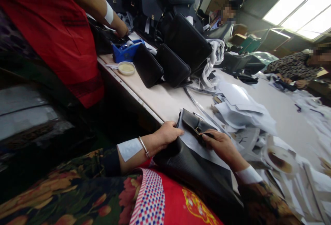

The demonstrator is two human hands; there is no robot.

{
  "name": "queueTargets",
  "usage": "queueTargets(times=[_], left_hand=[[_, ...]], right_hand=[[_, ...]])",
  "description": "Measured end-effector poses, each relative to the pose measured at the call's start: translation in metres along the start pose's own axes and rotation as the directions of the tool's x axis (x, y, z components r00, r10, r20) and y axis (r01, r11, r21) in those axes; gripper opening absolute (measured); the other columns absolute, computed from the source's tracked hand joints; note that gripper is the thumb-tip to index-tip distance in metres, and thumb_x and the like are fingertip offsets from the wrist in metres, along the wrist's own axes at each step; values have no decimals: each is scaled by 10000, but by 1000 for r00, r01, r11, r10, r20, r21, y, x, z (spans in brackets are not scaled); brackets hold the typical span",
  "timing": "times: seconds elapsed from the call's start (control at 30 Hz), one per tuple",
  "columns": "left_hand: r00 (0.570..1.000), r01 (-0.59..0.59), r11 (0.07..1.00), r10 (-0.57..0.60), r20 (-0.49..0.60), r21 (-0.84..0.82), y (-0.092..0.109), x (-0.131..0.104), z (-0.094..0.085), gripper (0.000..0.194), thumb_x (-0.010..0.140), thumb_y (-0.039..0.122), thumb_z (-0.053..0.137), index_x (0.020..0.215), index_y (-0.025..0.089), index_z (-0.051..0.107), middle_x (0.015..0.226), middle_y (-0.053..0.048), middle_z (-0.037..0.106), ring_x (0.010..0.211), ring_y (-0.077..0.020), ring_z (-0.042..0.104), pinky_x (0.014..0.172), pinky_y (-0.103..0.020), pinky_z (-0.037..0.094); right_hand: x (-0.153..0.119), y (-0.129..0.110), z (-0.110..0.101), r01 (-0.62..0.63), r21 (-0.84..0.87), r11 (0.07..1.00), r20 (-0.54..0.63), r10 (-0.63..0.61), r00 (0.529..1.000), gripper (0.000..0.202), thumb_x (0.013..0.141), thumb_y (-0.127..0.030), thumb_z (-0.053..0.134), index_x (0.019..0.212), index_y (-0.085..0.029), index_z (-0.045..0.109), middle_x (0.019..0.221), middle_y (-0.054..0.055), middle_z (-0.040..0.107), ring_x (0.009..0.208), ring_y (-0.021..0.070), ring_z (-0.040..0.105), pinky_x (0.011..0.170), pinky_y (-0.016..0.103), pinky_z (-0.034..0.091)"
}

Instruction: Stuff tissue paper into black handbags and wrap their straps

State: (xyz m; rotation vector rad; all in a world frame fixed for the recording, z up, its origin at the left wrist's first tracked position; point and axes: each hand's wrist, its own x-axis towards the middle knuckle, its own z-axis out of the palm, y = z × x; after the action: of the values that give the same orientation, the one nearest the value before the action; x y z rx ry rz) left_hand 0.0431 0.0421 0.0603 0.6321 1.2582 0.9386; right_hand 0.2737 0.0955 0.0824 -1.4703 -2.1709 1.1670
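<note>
A black leather bag (196,163) lies across my lap and the table's edge, with a white sheet (191,138) over part of it. Its flap (190,120) carries a small strap and a metal buckle (198,129). My left hand (168,133) grips the bag's left edge, thumb on top of the white sheet. My right hand (219,144) pinches the end of the strap beside the buckle; the fingertips are partly hidden under the hand.
Black bags (173,64) stand on the table (152,99) ahead, near a blue tape dispenser (128,51) and a round dish (126,68). Loose papers (240,104) and a white roll (280,159) lie right. A person in a red apron (57,39) stands left; others sit farther off.
</note>
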Motion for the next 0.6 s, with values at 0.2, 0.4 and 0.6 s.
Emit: queueTargets(times=[0.2,0.4,0.6], left_hand=[[1000,0,1000,0,-9,1,-2,1,-1,109,683,144,644,791,126,653,703,-79,696,577,-198,635,509,-271,459],[1000,-3,1000,3,-9,5,-2,1,-2,133,677,141,642,807,123,667,718,-79,703,584,-195,640,503,-261,452],[1000,7,1000,-6,-15,17,-2,2,-2,152,677,132,642,823,111,675,714,-76,699,564,-184,627,487,-250,428]], right_hand=[[-1,-6,1,-27,15,1000,6,27,1000,347,856,-501,590,756,-178,670,681,7,559,575,138,493,535,274,393],[-4,-8,7,19,-41,999,-9,-19,1000,335,891,-471,559,750,-192,677,734,20,592,637,155,547,580,278,418],[-5,-11,14,85,-156,984,-24,-89,996,290,908,-405,537,823,-199,723,811,40,649,731,181,621,666,301,466]])
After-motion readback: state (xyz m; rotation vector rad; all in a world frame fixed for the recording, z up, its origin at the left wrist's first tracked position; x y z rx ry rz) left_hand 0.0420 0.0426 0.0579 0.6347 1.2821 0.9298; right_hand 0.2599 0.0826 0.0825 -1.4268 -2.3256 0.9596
